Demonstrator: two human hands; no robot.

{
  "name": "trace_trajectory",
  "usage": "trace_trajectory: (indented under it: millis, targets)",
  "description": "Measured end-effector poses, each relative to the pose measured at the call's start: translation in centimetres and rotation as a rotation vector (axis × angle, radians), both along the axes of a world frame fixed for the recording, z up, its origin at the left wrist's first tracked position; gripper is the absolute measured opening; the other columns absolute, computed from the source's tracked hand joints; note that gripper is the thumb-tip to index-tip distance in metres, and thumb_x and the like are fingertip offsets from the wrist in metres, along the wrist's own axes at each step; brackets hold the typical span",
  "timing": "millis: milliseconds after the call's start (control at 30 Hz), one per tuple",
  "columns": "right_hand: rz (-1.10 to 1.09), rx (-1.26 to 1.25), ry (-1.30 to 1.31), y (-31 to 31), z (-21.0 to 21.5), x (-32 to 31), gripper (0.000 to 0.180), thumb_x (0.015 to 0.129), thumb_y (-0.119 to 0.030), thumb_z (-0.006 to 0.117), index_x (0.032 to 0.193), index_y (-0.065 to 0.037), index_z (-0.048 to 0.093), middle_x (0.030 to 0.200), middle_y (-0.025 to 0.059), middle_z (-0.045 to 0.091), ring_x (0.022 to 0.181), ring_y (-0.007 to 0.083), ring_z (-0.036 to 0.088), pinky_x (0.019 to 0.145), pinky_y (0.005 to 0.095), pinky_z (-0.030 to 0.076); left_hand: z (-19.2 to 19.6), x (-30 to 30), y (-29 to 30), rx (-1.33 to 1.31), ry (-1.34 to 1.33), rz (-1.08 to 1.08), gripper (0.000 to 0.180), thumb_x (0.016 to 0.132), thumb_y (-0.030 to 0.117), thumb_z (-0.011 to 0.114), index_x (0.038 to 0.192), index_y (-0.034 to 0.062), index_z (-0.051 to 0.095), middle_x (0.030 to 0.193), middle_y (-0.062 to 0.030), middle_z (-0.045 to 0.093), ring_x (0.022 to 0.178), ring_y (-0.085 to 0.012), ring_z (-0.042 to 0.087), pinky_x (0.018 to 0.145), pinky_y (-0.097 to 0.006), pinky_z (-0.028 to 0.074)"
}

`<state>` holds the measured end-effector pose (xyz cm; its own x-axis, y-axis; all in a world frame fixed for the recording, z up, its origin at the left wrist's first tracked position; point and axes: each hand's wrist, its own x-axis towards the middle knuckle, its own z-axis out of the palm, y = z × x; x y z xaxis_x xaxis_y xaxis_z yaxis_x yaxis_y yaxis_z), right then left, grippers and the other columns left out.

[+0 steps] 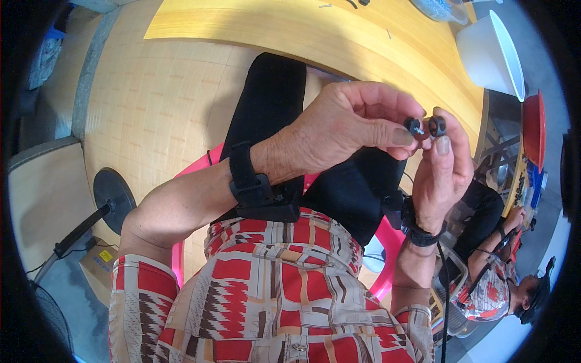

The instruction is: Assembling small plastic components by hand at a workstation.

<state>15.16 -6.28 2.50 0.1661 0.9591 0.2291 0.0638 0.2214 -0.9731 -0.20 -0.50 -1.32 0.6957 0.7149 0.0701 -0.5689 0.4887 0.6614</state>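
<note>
My left hand [339,127] pinches a small round black part with a screw [414,126] between thumb and fingers. The screw's silvery threaded end sticks out toward the right. Facing it, my right hand [449,166] grips a black ring-shaped part [436,126] by its edge, with the opening partly turned to view. A narrow gap seems to separate the two parts. Both hands are raised above my lap, close to the near edge of the wooden table [290,27]. Some fingertips are hidden behind the parts.
On the table lie a thin metal pin [389,34] and small black pieces. A white tub [491,55] and a clear bowl [440,8] stand at its far right. A red basin [534,132] is beyond. Another person [493,284] works at right. A round black stand base [114,196] is left.
</note>
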Motion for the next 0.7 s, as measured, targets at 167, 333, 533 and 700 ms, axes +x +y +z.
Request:
trace_trajectory:
  millis: [167,333,533,700]
  targets:
    - [-0.080,0.086,-0.219,-0.1,0.0,-0.2,0.027,0.082,-0.014,0.058,0.102,0.004,0.057,0.091,0.0083,0.056,0.078,0.0121,0.054,0.065,0.0226,0.045,0.5,0.1,-0.3,-0.060,-0.007,0.025,0.028,0.078,-0.003,0.060,0.105,0.0004,0.054,0.096,-0.0128,0.060,0.085,-0.0197,0.061,0.074,-0.029,0.052]
    - [-0.095,0.129,-0.314,-0.1,-0.1,-0.3,0.025,0.081,-0.013,0.061,0.100,0.003,0.058,0.090,0.0076,0.056,0.080,0.0120,0.052,0.070,0.0228,0.043,0.6,0.3,-0.3,-0.063,-0.012,0.035,0.027,0.078,-0.003,0.060,0.104,0.0000,0.054,0.097,-0.0134,0.060,0.086,-0.0191,0.061,0.076,-0.028,0.052]
    - [-0.114,0.125,-0.271,-0.1,-0.3,-0.5,0.025,0.079,-0.012,0.062,0.100,0.003,0.059,0.090,0.0075,0.056,0.080,0.0122,0.051,0.072,0.0235,0.042,0.6,0.4,-0.3,-0.033,0.010,0.057,0.027,0.078,-0.004,0.060,0.105,-0.0008,0.054,0.098,-0.0141,0.060,0.089,-0.0194,0.060,0.078,-0.028,0.052]
    - [-0.110,0.120,-0.254,-0.2,-0.4,-0.4,0.026,0.080,-0.012,0.062,0.101,0.003,0.059,0.091,0.0075,0.056,0.081,0.0124,0.051,0.073,0.0238,0.042,1.2,0.1,-0.5,-0.055,-0.021,0.076,0.027,0.078,-0.004,0.060,0.105,-0.0013,0.054,0.099,-0.0142,0.059,0.091,-0.0196,0.060,0.080,-0.029,0.052]
